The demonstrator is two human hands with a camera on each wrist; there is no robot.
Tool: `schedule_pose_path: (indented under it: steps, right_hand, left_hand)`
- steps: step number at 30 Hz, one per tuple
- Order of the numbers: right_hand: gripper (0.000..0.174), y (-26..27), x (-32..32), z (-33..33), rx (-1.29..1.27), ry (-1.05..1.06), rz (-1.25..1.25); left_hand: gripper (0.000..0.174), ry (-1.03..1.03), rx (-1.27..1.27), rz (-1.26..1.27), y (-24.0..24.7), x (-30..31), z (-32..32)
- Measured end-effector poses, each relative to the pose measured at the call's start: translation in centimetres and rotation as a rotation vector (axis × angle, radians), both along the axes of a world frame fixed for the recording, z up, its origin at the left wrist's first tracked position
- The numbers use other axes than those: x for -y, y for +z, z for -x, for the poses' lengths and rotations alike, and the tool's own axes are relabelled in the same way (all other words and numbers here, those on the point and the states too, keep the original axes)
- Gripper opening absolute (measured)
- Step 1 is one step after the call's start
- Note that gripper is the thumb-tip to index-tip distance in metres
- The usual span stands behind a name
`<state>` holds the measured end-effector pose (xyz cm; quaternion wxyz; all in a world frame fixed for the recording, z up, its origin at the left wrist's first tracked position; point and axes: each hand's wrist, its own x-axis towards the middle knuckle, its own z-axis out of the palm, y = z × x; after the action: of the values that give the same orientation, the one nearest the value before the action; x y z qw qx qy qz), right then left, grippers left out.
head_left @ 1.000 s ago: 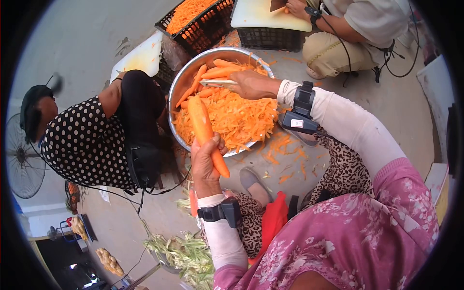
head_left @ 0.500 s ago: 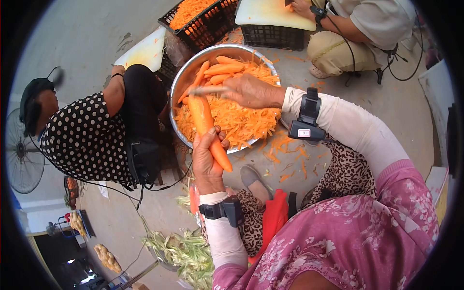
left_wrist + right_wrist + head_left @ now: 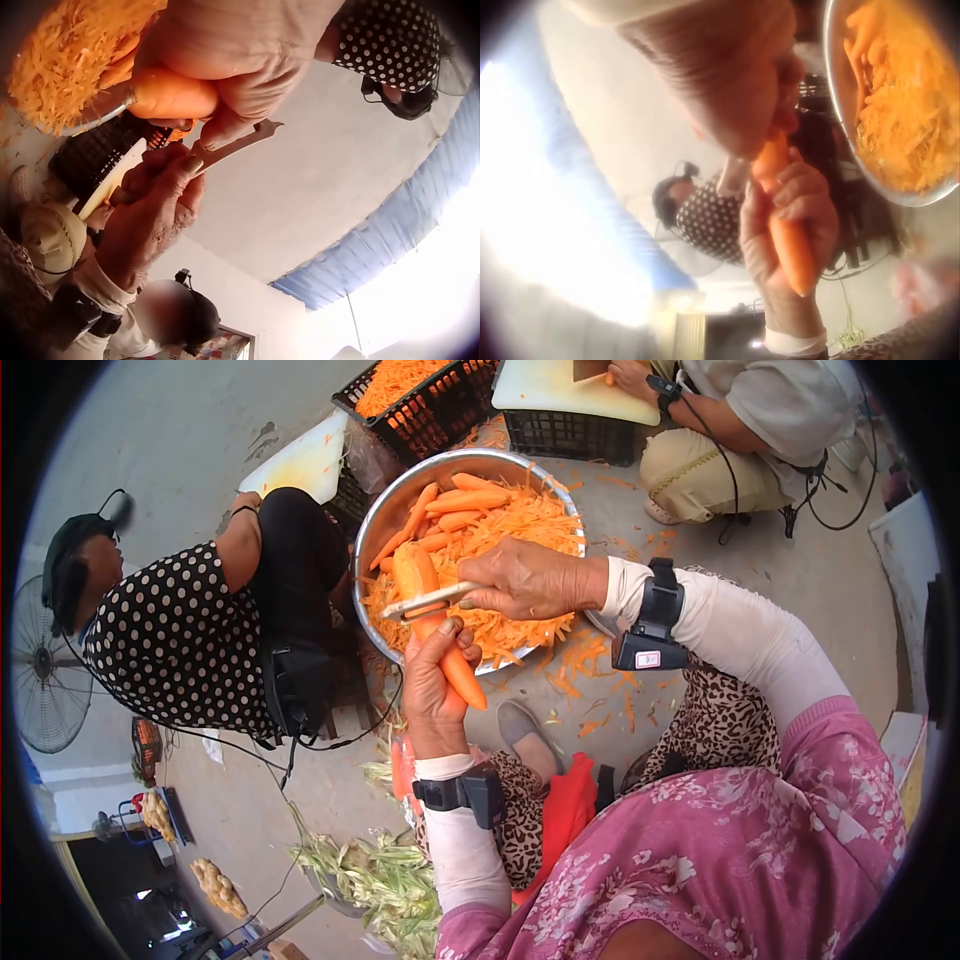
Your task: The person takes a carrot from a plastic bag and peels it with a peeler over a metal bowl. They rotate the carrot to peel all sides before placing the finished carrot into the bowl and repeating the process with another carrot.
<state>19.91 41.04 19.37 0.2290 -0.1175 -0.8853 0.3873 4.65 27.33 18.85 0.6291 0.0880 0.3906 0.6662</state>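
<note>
My left hand (image 3: 434, 688) grips a large carrot (image 3: 464, 680) round its lower half, the far end slanting up over the basin. In my right hand (image 3: 535, 580) is a pale-handled peeler (image 3: 428, 603), lying across the carrot just above the left hand's fingers. The left wrist view shows the peeler's flat frame (image 3: 240, 146) with its hooked tip beside the left hand. Below the carrot stands a wide metal basin (image 3: 364, 535). Carrot peelings (image 3: 510, 622) heap inside it, and several whole carrots (image 3: 465, 500) lie toward its far side.
A person in a dotted top (image 3: 170, 650) sits at the left, near a white board (image 3: 305, 460). At the back stand a black crate (image 3: 430, 425) of orange shreds and a cutting board (image 3: 560, 395), where another person works. Peelings litter the floor; corn husks (image 3: 390, 880) lie at lower left.
My right hand has brought the peeler from over the basin's far side to the carrot's top end, then down along it toward my left hand. The left hand keeps its grip, nearly still.
</note>
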Motion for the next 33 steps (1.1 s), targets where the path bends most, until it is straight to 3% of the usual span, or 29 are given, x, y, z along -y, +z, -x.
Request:
schedule_pose_path:
  steps: [2,7,10,14,16,21,27,31,33]
  right_hand:
    - [0.025,-0.7,0.0,0.3,-0.007,-0.015,-0.038]
    - [0.025,-0.6,-2.0,0.5,0.063,-0.376,0.001]
    - [0.025,-0.3,-2.5,0.2,-0.013,-0.404,0.060]
    - [0.025,0.8,-1.1,0.1,0.003,-0.317,0.134]
    - [0.025,0.1,-0.4,0.4,-0.049,-0.197,-0.002]
    - [0.015,-0.2,1.3,0.3,-0.042,0.056,-0.002]
    - [0.014,-0.4,1.7,0.3,0.000,0.027,-0.109]
    - [0.016,-0.9,1.7,1.0,-0.033,-0.052,-0.143]
    - [0.017,-2.0,0.3,1.9,-0.054,-0.207,-0.092]
  left_hand:
    - [0.038,0.012,-0.006,-0.010,0.1,0.1,-0.1]
    - [0.033,-0.008,0.026,-0.005,0.5,0.1,0.0]
    - [0.033,-0.003,0.013,0.001,0.7,0.0,-0.2]
    - [0.033,0.000,0.007,0.010,0.7,0.0,-0.1]
    - [0.032,-0.002,0.022,0.006,0.5,0.0,-0.1]
    - [0.027,0.005,0.035,0.006,0.4,0.1,-0.1]
    - [0.023,0.042,-0.047,0.032,0.9,0.2,-0.4]
    - [0.031,0.001,0.067,-0.036,0.0,0.5,0.2]
    - [0.040,-0.043,0.072,-0.088,0.0,0.9,0.4]
